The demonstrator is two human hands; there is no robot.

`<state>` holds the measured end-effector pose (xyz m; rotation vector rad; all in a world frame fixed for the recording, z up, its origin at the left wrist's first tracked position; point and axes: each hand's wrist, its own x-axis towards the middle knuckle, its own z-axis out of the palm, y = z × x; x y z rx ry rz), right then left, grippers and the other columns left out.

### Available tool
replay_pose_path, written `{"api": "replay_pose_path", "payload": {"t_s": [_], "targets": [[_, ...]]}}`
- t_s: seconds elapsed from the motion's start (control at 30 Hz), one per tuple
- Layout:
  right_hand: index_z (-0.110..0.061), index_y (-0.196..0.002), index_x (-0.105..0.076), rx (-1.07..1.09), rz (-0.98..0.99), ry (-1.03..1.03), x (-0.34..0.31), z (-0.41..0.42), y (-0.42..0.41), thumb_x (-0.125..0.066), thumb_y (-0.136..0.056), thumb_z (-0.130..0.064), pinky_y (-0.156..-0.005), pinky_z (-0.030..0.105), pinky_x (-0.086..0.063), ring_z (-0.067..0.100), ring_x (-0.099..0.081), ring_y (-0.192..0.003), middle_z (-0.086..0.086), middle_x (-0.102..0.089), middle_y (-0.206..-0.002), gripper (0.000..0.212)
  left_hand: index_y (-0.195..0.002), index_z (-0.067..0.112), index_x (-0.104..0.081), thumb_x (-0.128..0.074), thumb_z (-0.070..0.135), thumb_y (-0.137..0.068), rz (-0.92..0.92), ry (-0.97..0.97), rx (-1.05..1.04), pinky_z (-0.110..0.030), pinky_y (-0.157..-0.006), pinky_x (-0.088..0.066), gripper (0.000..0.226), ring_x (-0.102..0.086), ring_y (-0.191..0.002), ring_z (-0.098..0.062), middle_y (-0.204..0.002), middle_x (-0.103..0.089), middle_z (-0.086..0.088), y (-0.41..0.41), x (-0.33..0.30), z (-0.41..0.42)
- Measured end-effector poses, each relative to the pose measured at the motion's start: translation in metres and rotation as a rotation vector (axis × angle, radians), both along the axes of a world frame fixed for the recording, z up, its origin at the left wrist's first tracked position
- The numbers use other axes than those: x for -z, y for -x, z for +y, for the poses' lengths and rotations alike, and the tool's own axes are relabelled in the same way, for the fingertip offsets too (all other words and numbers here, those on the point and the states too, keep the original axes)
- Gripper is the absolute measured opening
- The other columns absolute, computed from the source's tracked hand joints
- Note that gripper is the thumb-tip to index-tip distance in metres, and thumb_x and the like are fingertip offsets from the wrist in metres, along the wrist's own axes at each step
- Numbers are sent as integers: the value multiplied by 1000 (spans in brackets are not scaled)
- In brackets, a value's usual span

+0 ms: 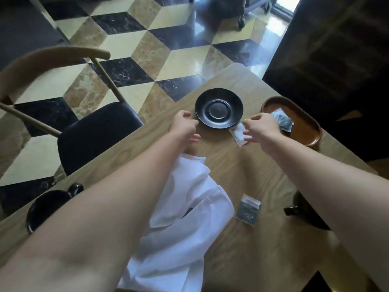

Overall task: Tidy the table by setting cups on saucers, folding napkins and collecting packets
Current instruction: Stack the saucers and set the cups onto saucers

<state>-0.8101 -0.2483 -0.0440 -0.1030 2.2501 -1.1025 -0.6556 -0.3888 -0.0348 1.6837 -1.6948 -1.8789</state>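
Note:
An empty black saucer lies on the wooden table. My left hand hovers just left of it, fingers loosely curled, holding nothing. My right hand pinches a white packet that lies beside the saucer's right rim. A brown oval tray to the right holds dark packets. Another dark packet lies on the table near me. A crumpled white napkin spreads under my left forearm. A black cup stands at the left edge.
A chair with a dark seat and curved wooden back stands left of the table. A dark object shows partly under my right forearm. A dark cabinet rises at the far right. The floor is checkered marble.

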Motion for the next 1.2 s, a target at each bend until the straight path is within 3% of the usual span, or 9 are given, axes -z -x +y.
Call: {"api": "replay_pose_path", "payload": {"t_s": [0.13,0.2,0.3,0.47,0.67,0.77,0.87,1.03,1.2], "targets": [[-5,-87,-64,32,13,-7,16,-26,21,-72,-85,-16,-72,48,-64,36,-72,-96,16,-68,-98,14,-140,18,-42,-54,11,-99,25,-29,-8,-39,-59,-62,43,-73,-69,-35,-119,-61,-18,23,22,-10],[-11,-105,-66,74,-8,-1,26,-33,27,-73,-83,-19,-82,47,-63,33,-69,-104,16,-67,-114,24,-133,18,-44,-55,13,-99,50,-32,-18,-31,-44,-56,36,-74,-65,-33,-125,-60,-14,30,31,-10],[-15,-106,-69,64,-12,7,34,-39,28,-77,-78,-18,-93,46,-58,33,-69,-106,14,-70,-114,29,-127,18,-46,-56,10,-98,88,-37,-53,-27,-38,-50,32,-73,-60,-31,-123,-62,-11,35,39,-9],[-11,-97,-73,-22,74,-87,36,-42,20,-79,-76,-10,-85,48,-61,32,-73,-93,16,-75,-101,22,-98,21,-53,-49,-4,-91,93,2,-142,-30,-44,-55,27,-74,-70,-36,-109,-65,-12,38,37,-11],[-13,-87,-62,-118,1,40,6,-65,-17,-70,-80,7,-64,37,-55,28,-65,-71,13,-67,-83,23,-94,31,-53,-54,-6,-89,126,-12,-274,-24,-44,-54,38,-69,-49,-22,-101,-69,-17,-15,10,-23],[-16,-81,-60,-233,-17,86,-9,-87,-53,-69,-79,10,-66,38,-55,30,-65,-74,17,-66,-88,28,-107,30,-57,-60,-2,-90,161,-42,-401,-25,-48,-56,36,-72,-53,-20,-100,-69,-15,-64,-5,-26],[-10,-96,-67,-351,-25,80,-14,-108,-91,-70,-78,7,-74,42,-59,28,-66,-73,17,-67,-90,25,-114,29,-53,-57,3,-95,229,-87,-535,-26,-48,-56,32,-74,-54,-22,-90,-69,-9,-116,-13,-21],[-7,-111,-70,-508,-5,38,-12,-133,-147,-69,-77,5,-82,47,-62,28,-67,-72,19,-72,-94,35,-138,28,-46,-53,9,-98,278,-223,-741,-28,-50,-58,45,-74,-59,-24,-109,-70,-18,-174,-13,-11],[-12,-107,-70,-629,23,30,-6,-152,-187,-73,-76,1,-91,50,-57,34,-70,-101,14,-73,-107,34,-147,26,-41,-48,-3,-97,265,-250,-877,-26,-50,-56,58,-73,-58,-21,-120,-64,-17,-212,-7,-11]]}}
